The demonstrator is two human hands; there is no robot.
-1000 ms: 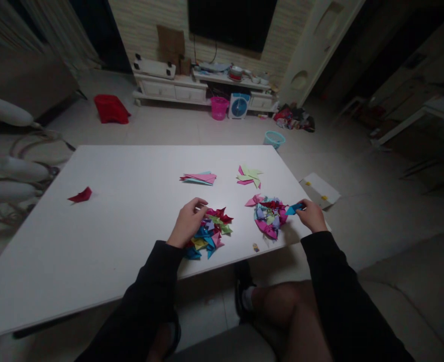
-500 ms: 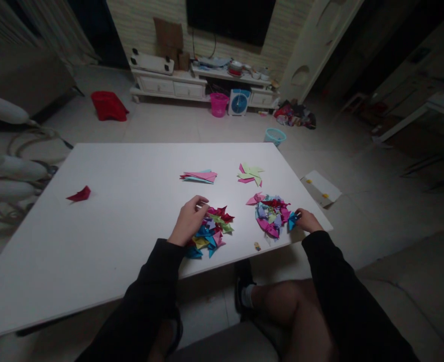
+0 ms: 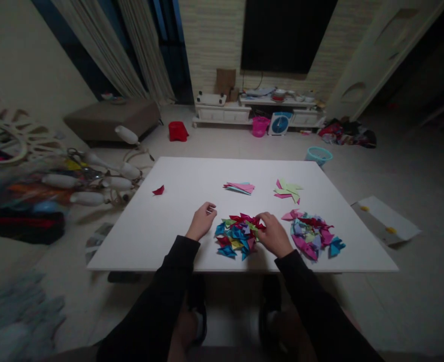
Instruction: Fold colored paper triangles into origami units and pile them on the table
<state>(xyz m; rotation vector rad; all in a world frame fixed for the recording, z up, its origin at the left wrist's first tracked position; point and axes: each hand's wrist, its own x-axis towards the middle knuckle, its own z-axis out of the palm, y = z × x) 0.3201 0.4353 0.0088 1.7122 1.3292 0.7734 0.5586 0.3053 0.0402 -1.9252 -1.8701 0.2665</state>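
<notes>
A pile of origami cranes (image 3: 236,242) in blue, red, yellow, green and pink lies near the front of the white table (image 3: 131,241). My right hand (image 3: 274,235) is at the pile's right edge, its fingers pinched on a red origami crane (image 3: 261,226), partly hidden by them. Left of the pile, my left hand (image 3: 203,220) hovers with fingers loosely apart and nothing in them. A second heap of origami cranes (image 3: 309,237) in pink, purple and pale blue lies to the right, with a blue origami crane (image 3: 336,246) at its right side.
Farther back lie a stack of folded paper strips (image 3: 239,188) and a green-and-pink pinwheel-like paper arrangement (image 3: 287,191). A lone red folded paper piece (image 3: 158,190) sits at the left. Beyond the table stand a light-blue basket (image 3: 319,155) and a red stool (image 3: 178,131).
My right hand has let go of the blue crane beside the right heap and moved left to the other pile. My left hand has drawn off that pile. The camera view has turned left.
</notes>
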